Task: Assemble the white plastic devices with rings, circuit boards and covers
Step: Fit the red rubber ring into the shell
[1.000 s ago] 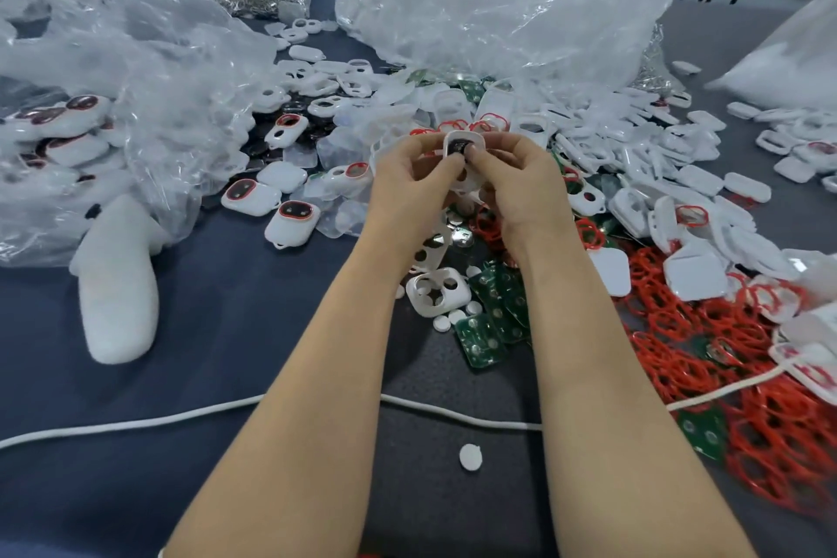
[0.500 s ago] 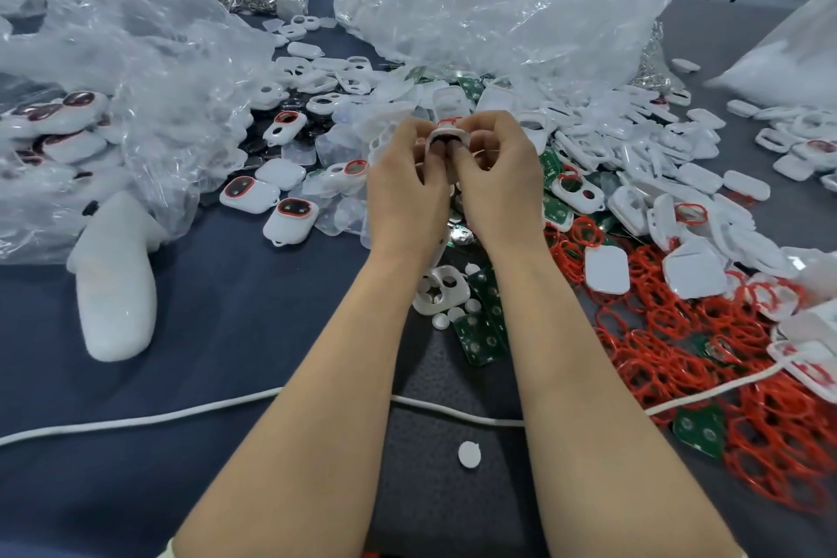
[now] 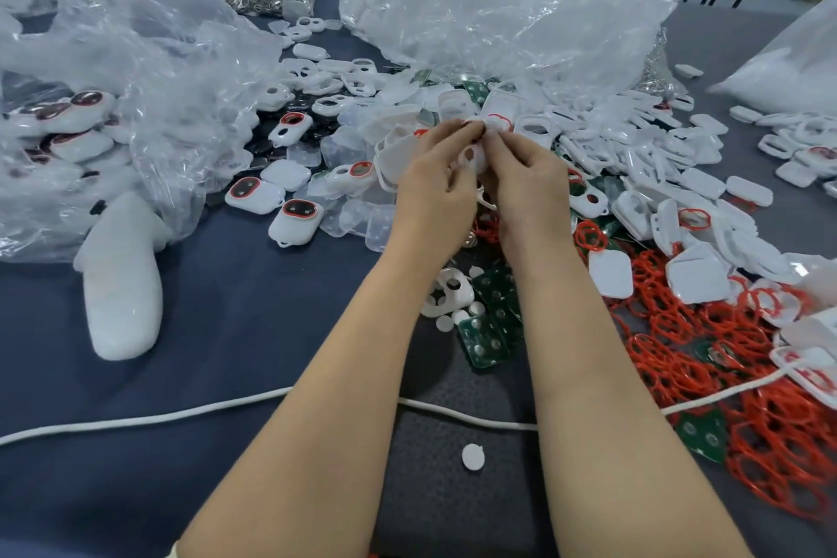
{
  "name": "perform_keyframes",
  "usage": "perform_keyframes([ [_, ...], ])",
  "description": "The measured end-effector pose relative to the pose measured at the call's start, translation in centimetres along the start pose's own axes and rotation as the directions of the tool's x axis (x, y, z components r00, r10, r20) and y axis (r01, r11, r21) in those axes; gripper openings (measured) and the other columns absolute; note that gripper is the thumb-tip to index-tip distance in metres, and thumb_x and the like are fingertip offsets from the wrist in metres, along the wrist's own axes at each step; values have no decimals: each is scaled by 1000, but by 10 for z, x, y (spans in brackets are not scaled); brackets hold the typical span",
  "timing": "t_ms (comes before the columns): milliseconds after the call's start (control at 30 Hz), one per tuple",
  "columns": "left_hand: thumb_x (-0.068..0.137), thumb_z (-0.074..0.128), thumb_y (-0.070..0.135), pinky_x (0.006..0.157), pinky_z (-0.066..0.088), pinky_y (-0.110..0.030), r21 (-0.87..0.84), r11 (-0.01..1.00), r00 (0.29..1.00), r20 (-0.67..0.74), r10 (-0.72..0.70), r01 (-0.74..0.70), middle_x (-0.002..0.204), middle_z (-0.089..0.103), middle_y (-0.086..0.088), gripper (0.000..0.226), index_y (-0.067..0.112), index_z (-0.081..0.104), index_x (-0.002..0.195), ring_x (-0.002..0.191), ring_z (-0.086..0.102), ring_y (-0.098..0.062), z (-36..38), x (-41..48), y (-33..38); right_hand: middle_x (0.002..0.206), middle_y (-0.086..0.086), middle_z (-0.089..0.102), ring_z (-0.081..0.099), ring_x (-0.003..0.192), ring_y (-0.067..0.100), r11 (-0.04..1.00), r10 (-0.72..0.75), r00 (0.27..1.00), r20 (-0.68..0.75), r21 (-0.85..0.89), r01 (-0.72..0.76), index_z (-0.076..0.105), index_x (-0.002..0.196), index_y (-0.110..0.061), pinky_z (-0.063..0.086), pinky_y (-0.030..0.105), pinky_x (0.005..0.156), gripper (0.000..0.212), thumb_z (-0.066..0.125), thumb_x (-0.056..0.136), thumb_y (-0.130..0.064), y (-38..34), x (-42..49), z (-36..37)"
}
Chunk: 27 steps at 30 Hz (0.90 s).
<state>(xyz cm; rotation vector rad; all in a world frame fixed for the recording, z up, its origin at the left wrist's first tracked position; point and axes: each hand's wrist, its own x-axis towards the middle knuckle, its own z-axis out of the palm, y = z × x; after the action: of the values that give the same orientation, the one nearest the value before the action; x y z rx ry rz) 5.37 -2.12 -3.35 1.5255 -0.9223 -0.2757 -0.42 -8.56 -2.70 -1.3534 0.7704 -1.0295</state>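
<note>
Both hands meet at centre frame. The left hand point(image 3: 432, 195) and right hand point(image 3: 532, 190) curl their fingertips around a small white device point(image 3: 473, 156), pinching it just above the pile. Bare room on the table point(image 3: 226, 331) lies at lower left, crossed by a white cord point(image 3: 136, 421). Red rings point(image 3: 724, 353) crowd the lower right and white covers point(image 3: 697, 181) the right. Green circuit boards point(image 3: 489, 331) sit under the wrists. Crumpled plastic bags point(image 3: 498, 14) close off the top, and finished devices point(image 3: 296, 217) lie left of the hands.
</note>
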Motion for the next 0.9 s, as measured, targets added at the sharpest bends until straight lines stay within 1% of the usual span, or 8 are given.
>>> perform_keyframes([
  [133,98,48,9,92,50,-23,-110,988,981,-154,-121,105,111,62,0,24,10,60,120,102,59,-10,-9,4,-4,78,7,69,65,71,14,893,212,962,173,365,-263,66,86,-4,56,22,67,19,50,97,-5,-1,4,-5],
  [300,98,51,10,87,56,-36,-266,947,961,-158,-228,181,102,68,-11,13,12,64,100,95,65,-21,-12,7,-8,86,10,67,66,72,13,858,213,929,302,396,-326,64,91,-3,55,20,64,20,46,98,-6,-4,3,-6],
  [467,98,50,11,68,55,-26,-353,913,953,-143,-269,205,90,66,-10,17,16,63,89,83,62,-21,-11,9,-7,82,7,69,66,72,12,857,215,917,336,384,-342,64,91,-4,55,21,67,20,46,99,-7,-4,3,-8],
  [633,97,53,11,71,56,-23,-328,928,955,-169,-244,179,87,66,-2,12,17,63,91,82,63,-14,-11,7,-7,79,5,70,66,70,12,869,216,939,268,386,-310,65,89,-5,55,20,62,19,48,98,-7,-5,2,-6],
  [700,97,53,12,81,55,-26,-274,951,960,-197,-201,142,95,68,-3,10,13,63,98,88,64,-14,-11,6,-7,79,3,71,66,75,12,951,144,984,106,259,-167,66,89,-7,55,24,69,17,51,97,-10,-4,3,-6],
  [767,98,53,15,84,53,-24,-227,969,975,-173,-137,96,102,68,-5,13,11,63,105,92,65,-13,-9,5,-4,82,0,69,64,80,10,996,-45,997,-65,-86,40,69,93,-9,54,25,79,16,55,96,-16,-4,2,-5],
  [833,99,52,18,81,51,-17,-225,972,991,-91,-96,73,104,67,-5,20,6,62,112,90,64,-6,-4,3,1,82,-3,67,63,78,8,908,-256,965,-59,-357,219,71,93,-9,50,19,77,17,58,95,-20,-4,-5,2],
  [900,100,51,21,73,49,-11,-234,968,992,-58,-108,92,94,67,-1,24,2,61,110,81,62,2,-1,3,4,94,2,67,61,87,12,822,-339,940,23,-479,308,74,94,-7,47,19,81,19,60,93,-20,-5,-11,11],
])
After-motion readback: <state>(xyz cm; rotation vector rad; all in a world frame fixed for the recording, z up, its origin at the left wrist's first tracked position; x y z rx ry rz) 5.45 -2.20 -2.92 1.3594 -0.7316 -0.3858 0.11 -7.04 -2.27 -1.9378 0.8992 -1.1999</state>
